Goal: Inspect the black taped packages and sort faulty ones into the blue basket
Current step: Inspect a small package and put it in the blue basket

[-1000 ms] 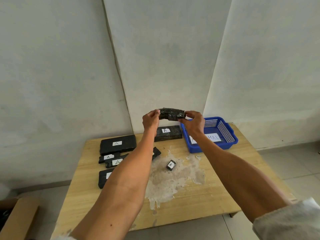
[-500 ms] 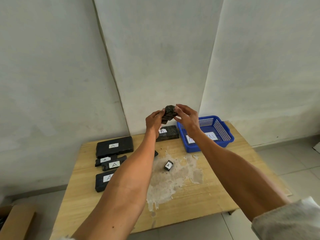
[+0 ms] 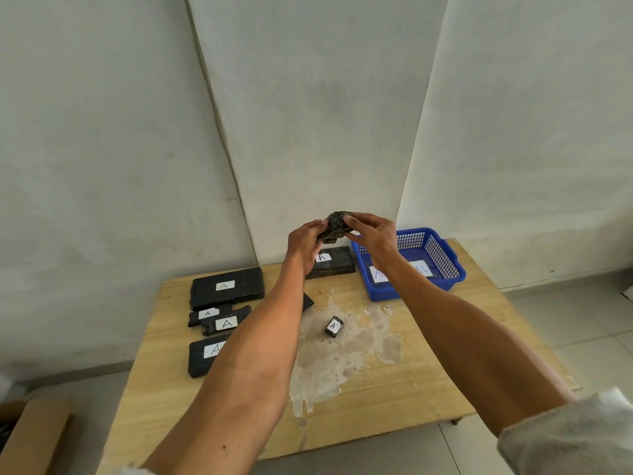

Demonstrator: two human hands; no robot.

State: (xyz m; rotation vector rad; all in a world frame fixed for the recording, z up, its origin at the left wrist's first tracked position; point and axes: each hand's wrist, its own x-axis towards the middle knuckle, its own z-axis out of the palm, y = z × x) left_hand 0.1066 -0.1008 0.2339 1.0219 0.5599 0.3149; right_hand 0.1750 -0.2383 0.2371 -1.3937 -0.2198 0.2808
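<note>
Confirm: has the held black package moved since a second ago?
Yes. The held package has turned from crosswise to end-on, still above the far labelled package.

A bare workroom: plain plastered walls (image 3: 308,97), tiled floor (image 3: 582,320), one worn wooden table (image 3: 394,389).

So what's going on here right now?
A person holds one black taped package up in the air, the left hand gripping one side and the right hand pinching the other, apparently inspecting it. More labelled packages lie on the table, among them a large one at the left and a small one in the middle. The blue basket at the back right shows only a white paper label; no package is visible in it.
</note>
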